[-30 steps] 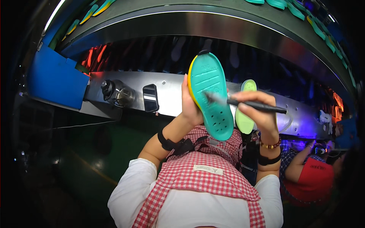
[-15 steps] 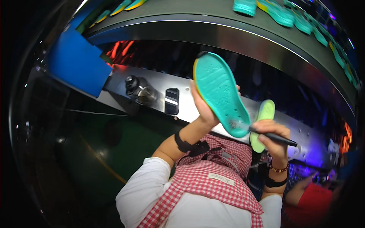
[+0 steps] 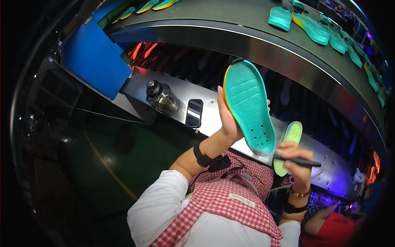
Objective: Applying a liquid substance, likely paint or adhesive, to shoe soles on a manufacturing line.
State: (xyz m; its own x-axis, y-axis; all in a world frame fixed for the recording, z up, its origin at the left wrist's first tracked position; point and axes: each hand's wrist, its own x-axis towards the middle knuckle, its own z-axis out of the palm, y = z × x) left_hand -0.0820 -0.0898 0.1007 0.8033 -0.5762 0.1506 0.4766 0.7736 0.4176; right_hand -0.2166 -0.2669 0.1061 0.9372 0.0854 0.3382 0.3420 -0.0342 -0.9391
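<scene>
My left hand (image 3: 229, 121) grips a turquoise shoe sole (image 3: 249, 103) with a yellow outer edge, its hollow inner side facing up. The sole's toe points away from me, and small holes dot its heel. Most of my left fingers are hidden behind it. Beside the heel, my right hand (image 3: 299, 173) is closed around a brush (image 3: 305, 162) with a slim black handle. The brush's pale tip is blurred at the heel's rim, so I cannot tell whether it touches. A light green sole (image 3: 293, 131) lies on the bench, partly covered by my right hand.
A metal bench (image 3: 212, 119) runs across in front of me, carrying a dark bottle (image 3: 162, 99) and a phone (image 3: 194, 113). Behind it, a raised conveyor belt (image 3: 230, 12) bears several turquoise soles (image 3: 312, 31). A blue box (image 3: 94, 59) stands left; a person in red (image 3: 335, 230) is at lower right.
The brush has shifted from the inside of the heel to its rim. The whole view has shifted slightly, and the left hand still holds the sole.
</scene>
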